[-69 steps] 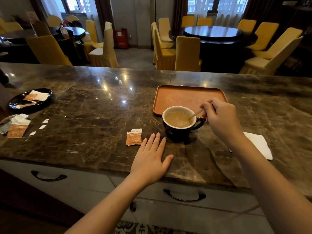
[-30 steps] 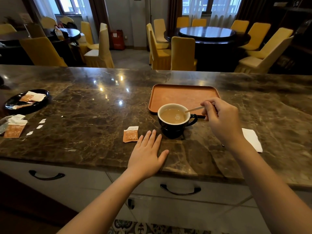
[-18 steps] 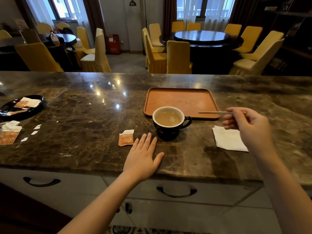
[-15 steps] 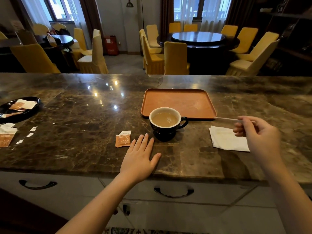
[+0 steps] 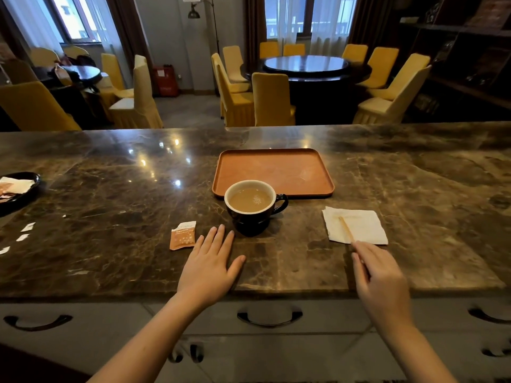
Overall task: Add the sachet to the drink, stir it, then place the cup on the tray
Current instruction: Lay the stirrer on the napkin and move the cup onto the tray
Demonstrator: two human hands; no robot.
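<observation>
Nearest: two bare forearms reach in over the table (image 5: pixel 110 194) edge, w/ grey drawer fronts and dark handles below. Left hand (image 5: pixel 208 265) lies flat, palm down, fingers spread, gripping nothing; fingertips end just short of the cup's base. Right hand (image 5: pixel 380 283) is loosely curled near the table's front edge, thumb and forefinger pinching the near end of a thin wooden stir stick (image 5: pixel 346 228). The stick runs away from the hand, its far end resting on a white napkin (image 5: pixel 362 226).

Just left of the left hand's fingers: an orange sachet (image 5: pixel 183 235), top torn, lying flat. Dark cup (image 5: pixel 253 207) w/ white inside stands on the table between sachet and napkin, handle to the right, filled w/ light-brown drink. Its far rim overlaps the near edge of the orange tray (image 5: pixel 276 168) in view; tray holds nothing.

Far left: black dish (image 5: pixel 26 193) w/ wrappers, small paper scraps (image 5: pixel 27 227) near it. Beyond the table: yellow chairs (image 5: pixel 272 99) round dark round dining tables (image 5: pixel 309 64), curtained windows.
</observation>
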